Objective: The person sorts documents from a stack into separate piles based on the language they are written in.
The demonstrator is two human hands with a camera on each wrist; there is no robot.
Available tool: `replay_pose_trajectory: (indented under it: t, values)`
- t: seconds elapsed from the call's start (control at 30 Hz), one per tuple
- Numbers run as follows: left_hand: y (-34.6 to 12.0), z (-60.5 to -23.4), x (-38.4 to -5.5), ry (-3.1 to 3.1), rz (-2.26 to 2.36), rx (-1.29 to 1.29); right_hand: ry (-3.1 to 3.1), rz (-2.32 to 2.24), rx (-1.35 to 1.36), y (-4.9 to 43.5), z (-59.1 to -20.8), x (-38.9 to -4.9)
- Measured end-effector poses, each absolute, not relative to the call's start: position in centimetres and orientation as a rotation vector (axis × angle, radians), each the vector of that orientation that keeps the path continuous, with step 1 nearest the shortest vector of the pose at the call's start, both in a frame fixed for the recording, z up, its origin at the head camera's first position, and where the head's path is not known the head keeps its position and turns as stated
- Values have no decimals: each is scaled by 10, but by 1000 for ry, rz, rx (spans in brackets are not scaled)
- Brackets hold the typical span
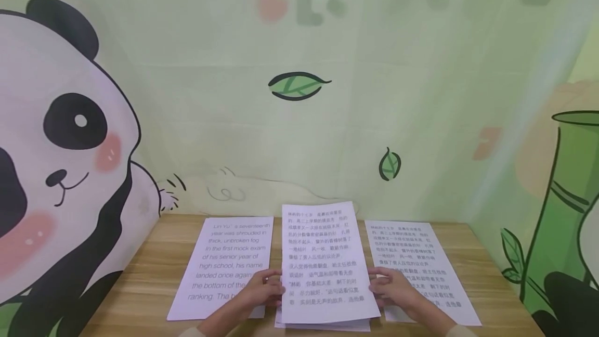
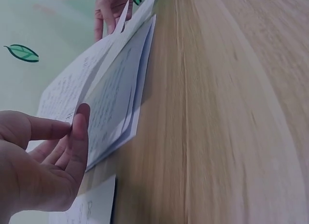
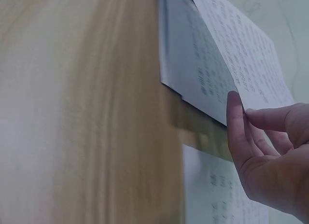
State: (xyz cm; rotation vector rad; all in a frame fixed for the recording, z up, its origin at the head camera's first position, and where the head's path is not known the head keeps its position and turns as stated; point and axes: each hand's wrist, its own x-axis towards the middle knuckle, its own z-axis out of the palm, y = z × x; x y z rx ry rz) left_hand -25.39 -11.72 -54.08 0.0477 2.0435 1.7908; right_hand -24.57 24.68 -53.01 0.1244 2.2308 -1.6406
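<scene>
Both hands hold up one sheet of paper (image 1: 323, 259) printed with Chinese text, above the middle stack of sheets (image 1: 323, 325). My left hand (image 1: 262, 289) pinches its left edge between thumb and fingers; in the left wrist view the left hand (image 2: 48, 161) shows that pinch closely. On the opposite edge, my right hand (image 1: 395, 290) pinches the paper the same way, and the right wrist view shows this hand (image 3: 270, 151) with thumb on the printed face. Beneath the raised sheet, the stack (image 2: 113, 103) lies on the table, its sheets slightly out of line.
On the left lies a pile of paper with English text (image 1: 229, 259); on the right, a pile with Chinese text (image 1: 407, 248). The wooden table (image 1: 145, 274) meets a green cloth backdrop (image 1: 210, 118) printed with a panda, leaves and bamboo.
</scene>
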Motion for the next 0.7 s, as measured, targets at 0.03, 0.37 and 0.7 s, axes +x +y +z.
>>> replay_pose_trajectory:
  t: [0.03,0.37,0.7]
  values:
    - [-115,-541,-254,2038,1804,53,2230,-1648,105,251,-528,-246]
    - [-92,-537,-258,2024,1837,105,2242,-1684,50,280,-524,-245]
    - [-66,-537,-263,2013,1844,125,2252,-1672,85,305,-520,-240]
